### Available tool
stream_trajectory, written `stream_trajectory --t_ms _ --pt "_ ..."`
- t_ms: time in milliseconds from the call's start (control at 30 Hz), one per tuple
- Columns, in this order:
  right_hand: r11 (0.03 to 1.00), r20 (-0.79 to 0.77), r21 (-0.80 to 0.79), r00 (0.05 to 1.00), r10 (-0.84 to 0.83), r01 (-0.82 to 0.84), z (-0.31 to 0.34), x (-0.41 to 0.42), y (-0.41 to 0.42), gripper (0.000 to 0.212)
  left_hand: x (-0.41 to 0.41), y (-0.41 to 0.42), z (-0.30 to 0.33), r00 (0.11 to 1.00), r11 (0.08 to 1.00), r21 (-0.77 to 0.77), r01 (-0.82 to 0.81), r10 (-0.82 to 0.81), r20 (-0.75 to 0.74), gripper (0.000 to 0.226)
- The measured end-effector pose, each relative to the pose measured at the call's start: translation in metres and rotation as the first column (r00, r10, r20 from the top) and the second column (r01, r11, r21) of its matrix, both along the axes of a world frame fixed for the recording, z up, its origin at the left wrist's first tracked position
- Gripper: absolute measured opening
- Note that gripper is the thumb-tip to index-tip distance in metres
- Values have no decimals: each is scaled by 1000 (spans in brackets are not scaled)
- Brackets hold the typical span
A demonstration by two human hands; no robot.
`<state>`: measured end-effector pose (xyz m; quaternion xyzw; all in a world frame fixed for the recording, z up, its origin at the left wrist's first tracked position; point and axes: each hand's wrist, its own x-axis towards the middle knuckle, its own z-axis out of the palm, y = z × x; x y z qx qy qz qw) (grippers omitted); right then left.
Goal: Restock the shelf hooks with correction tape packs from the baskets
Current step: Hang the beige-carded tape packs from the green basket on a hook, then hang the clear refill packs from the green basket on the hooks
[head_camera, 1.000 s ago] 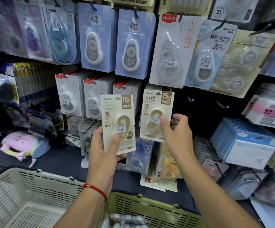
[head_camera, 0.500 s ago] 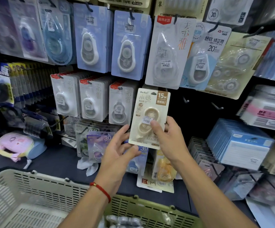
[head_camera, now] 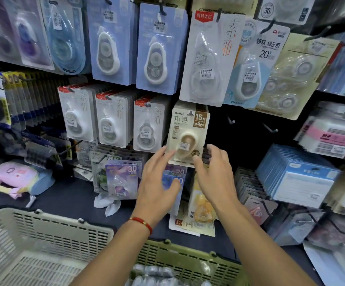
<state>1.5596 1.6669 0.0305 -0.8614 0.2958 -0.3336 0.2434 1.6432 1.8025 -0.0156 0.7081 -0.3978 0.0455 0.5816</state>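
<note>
Down at the near edge, two baskets are sitting side by side: the cream basket on the left is showing only its bare slatted floor, while the green basket is holding a heap of clear-wrapped packs too blurred to read. Above them, the beige correction tape pack is hanging on its hook in the middle row, just right of three white packs. Both hands are hovering just below it with fingers spread and gripping nothing; the left hand, with a red bracelet at the wrist, is reaching to the pack's lower left corner, and the right hand is sitting under its lower right. Right of the pack, two bare hooks are jutting from dark open panel.
</note>
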Motion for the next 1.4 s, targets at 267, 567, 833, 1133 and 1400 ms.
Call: stream_trajectory --t_ms 267,567,833,1133,1400 --pt "998 -136 -26 990 46 -50 -20 -26 -12 38 14 -42 -2 965 978 205 -31 -24 259 86" --pt "985 -704 22 696 138 -173 -111 -121 -34 28 -19 0 -43 986 849 528 19 -104 132 56" --pt "992 -905 7 423 -46 123 -233 -237 -15 73 -46 86 -165 956 366 922 -124 -207 210 62" --pt "959 -698 82 703 -140 273 -285 -287 -10 88 -64 131 -228 889 204 910 -362 -217 402 76" --pt "936 -717 -9 650 -252 353 -281 -326 -43 90 -104 93 -227 937 312 913 -264 -141 320 77"
